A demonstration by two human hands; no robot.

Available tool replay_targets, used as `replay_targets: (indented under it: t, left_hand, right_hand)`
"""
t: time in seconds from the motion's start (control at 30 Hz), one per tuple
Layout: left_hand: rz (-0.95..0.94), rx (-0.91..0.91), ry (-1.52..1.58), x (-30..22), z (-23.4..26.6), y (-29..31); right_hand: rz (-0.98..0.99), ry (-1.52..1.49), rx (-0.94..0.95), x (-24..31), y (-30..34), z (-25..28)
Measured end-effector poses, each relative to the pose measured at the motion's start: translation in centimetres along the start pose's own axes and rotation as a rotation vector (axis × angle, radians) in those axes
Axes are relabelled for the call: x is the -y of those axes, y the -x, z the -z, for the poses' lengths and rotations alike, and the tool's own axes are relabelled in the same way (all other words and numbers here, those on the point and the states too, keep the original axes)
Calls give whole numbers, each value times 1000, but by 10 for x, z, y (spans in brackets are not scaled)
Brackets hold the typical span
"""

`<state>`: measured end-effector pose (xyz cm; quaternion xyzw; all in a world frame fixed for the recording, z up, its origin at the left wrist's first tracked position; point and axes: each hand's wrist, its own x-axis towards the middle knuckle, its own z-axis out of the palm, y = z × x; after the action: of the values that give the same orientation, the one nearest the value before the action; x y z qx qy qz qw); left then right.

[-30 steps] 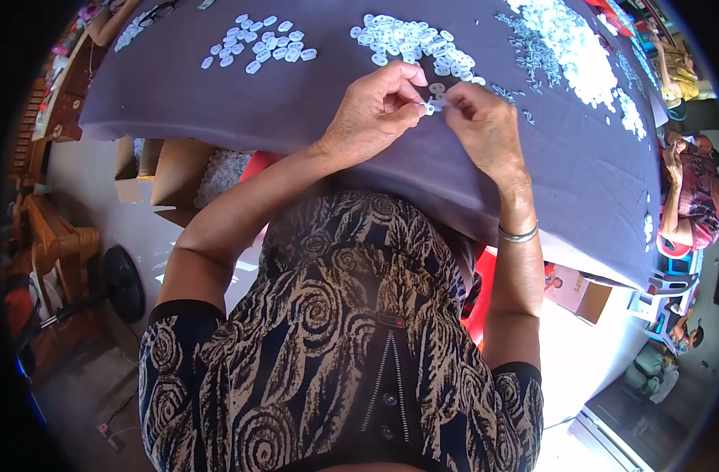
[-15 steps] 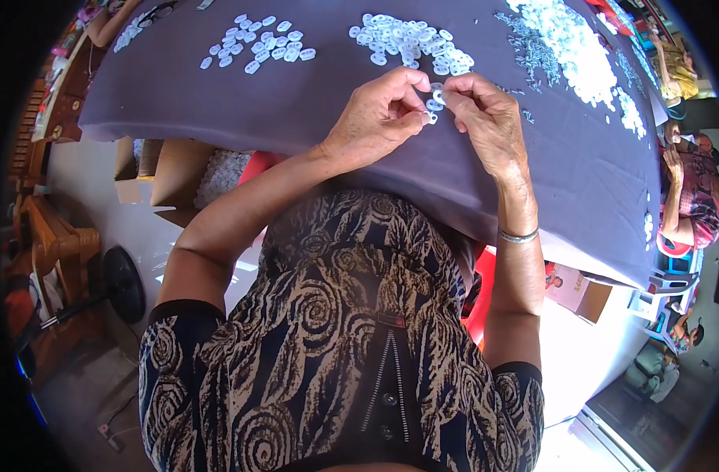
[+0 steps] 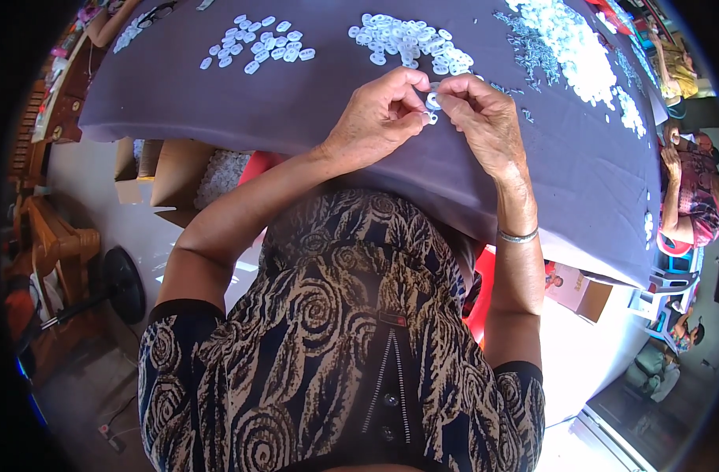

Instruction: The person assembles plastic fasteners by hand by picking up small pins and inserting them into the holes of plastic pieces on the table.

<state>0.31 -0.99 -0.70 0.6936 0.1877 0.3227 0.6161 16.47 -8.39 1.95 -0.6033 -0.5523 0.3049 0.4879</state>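
Note:
Over the near part of the dark-covered table, my left hand is closed in a pinch on a small pale plastic oval piece, whose lower end pokes out beside the thumb. Facing it, my right hand pinches a small white plastic ring between thumb and fingers. Ring and oval piece overlap in this view; the fingers hide much of both, so I cannot tell whether they are joined. Just beyond my hands lies a heap of white oval pieces with holes.
Farther left is a looser group of similar ovals. At the right lie small grey metal-looking parts and a bright pile of white pieces. Cardboard boxes stand below the table's left edge. Another person sits at the right.
My right hand has shifted slightly left, carrying the white ring over the oval piece. My left hand has stayed in place.

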Motion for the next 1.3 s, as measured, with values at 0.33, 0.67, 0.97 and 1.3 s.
replay_targets:
  t: [0.33,0.67,0.97,1.3]
  left_hand:
    - [-29,-5,8,3,1,-1]
    - [-60,29,5,8,3,-2]
    - [-59,30,-18,8,3,-1]
    - [-39,-11,26,3,0,0]
  right_hand:
    - [31,9,-1,3,1,-1]
    - [37,-22,-40,3,1,-1]
    - [39,34,-50,3,1,-1]
    - [31,1,-34,4,1,-2]
